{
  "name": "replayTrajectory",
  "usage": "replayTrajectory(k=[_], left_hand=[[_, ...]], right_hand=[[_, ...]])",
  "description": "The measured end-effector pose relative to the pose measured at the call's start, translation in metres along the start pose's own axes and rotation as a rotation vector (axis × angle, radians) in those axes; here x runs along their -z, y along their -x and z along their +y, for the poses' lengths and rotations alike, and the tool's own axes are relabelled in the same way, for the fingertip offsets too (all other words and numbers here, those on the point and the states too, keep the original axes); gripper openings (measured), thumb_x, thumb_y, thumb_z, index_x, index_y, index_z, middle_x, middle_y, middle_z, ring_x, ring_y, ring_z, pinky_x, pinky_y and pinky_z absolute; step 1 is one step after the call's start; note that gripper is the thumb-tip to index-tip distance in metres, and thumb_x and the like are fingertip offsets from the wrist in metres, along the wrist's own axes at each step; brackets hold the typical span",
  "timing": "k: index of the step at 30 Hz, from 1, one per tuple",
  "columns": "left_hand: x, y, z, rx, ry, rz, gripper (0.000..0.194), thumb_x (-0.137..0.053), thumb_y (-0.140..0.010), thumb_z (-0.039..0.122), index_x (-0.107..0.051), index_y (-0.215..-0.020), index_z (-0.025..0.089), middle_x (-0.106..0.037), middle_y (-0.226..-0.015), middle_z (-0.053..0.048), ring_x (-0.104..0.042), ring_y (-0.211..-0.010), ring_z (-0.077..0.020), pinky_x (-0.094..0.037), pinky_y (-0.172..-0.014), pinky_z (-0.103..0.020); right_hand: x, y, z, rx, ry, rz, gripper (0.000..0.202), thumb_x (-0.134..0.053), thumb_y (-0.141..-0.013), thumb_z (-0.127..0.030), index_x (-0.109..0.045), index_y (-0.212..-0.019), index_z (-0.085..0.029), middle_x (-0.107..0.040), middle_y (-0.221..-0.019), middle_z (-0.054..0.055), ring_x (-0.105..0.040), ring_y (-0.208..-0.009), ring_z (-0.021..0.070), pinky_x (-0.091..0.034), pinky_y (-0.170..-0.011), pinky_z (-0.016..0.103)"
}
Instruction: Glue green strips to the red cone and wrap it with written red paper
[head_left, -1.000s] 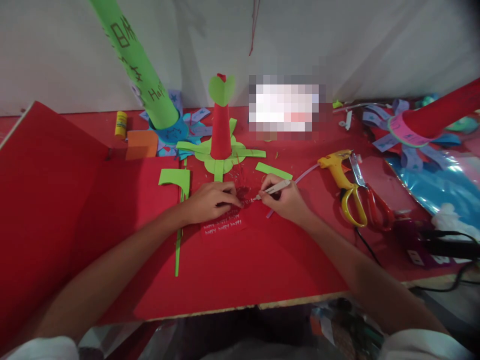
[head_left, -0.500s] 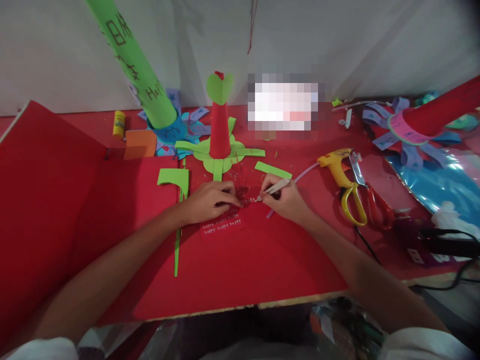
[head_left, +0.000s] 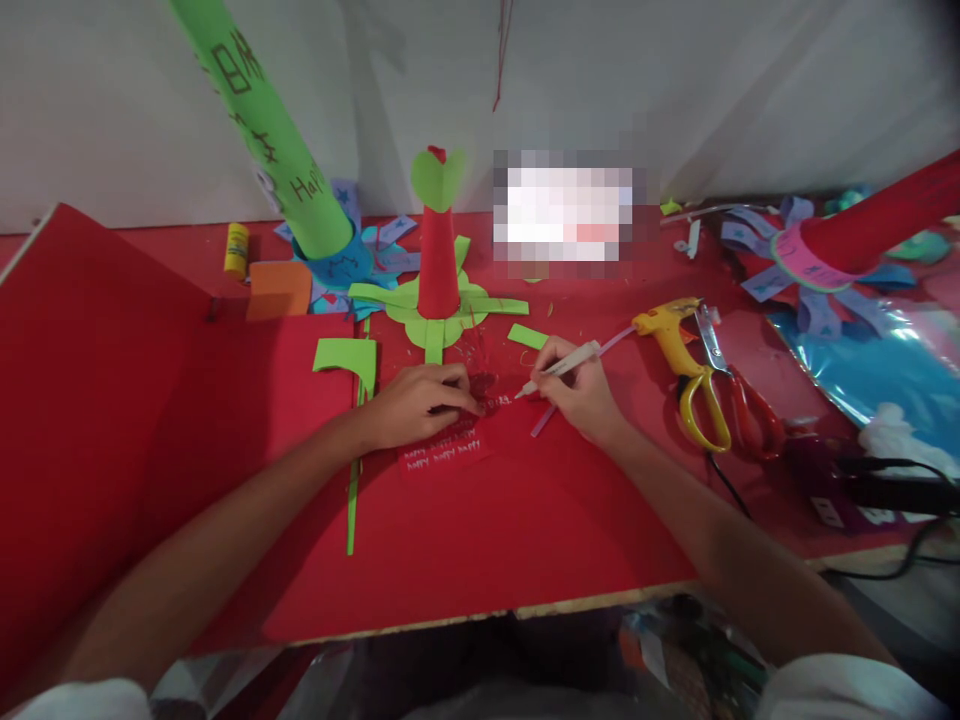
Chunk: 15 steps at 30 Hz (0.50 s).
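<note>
The clock directions here are taken from the small red card (head_left: 444, 458), which lies flat on the smooth large red paper (head_left: 465, 540) and has thin white letters. At 12 o'clock stands a narrow cone of red paper (head_left: 437, 265), with a folded green heart (head_left: 436, 182) at its top and a flat green base (head_left: 412, 322) with round edges like petals. The left hand (head_left: 420, 405) is just above the card; its fingers are bent and their tips rest low at the paper, but I cannot tell if they press together. At 2 o'clock, the right hand (head_left: 581, 395) has its thumb and fingers clamped on a slim white pen (head_left: 568, 368). The pen is tilted, its tip very near a short row of white letters; I cannot tell if it touches. Farther at 2 o'clock lies a yellow plastic glue gun (head_left: 667, 330), and toward 3 o'clock are scissors (head_left: 705, 405) with shiny metal blades and one yellow and one red handle. At 10 o'clock is a curved green paper piece (head_left: 345, 354). At 11 o'clock, a long round green tube (head_left: 277, 150) leans in a blue ring.
</note>
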<state>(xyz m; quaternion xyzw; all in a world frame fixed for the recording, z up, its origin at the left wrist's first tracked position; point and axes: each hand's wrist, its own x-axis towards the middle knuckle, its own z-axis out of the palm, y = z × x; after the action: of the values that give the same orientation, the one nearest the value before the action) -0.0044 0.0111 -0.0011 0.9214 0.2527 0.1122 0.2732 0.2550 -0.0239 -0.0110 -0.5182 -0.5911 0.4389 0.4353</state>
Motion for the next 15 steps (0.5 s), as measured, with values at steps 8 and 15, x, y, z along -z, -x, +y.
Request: replayTrajectory(k=[8,15], left_hand=[[-0.002,0.0,-0.002,-0.004,0.011,0.011,0.037,-0.05,-0.096,0.012,-0.08,-0.11,0.028,-0.068,-0.104,-0.005,-0.066,-0.096,-0.0155,-0.047,-0.087,-0.027],[-0.001,0.0,-0.002,-0.024,0.023,0.016,0.036,-0.049,-0.097,0.012,-0.081,-0.109,0.026,-0.068,-0.103,-0.005,-0.065,-0.095,-0.0157,-0.046,-0.085,-0.027]], right_hand=[[0.013,-0.001,0.002,0.032,0.148,0.03,0.013,-0.061,-0.085,-0.025,-0.055,-0.074,-0.022,-0.057,-0.06,-0.003,-0.048,-0.054,0.0121,-0.032,-0.052,0.028],[0.022,-0.001,0.004,0.11,0.25,-0.048,0.012,-0.062,-0.091,-0.029,-0.058,-0.082,-0.022,-0.067,-0.067,0.0,-0.051,-0.054,0.0128,-0.034,-0.053,0.029]])
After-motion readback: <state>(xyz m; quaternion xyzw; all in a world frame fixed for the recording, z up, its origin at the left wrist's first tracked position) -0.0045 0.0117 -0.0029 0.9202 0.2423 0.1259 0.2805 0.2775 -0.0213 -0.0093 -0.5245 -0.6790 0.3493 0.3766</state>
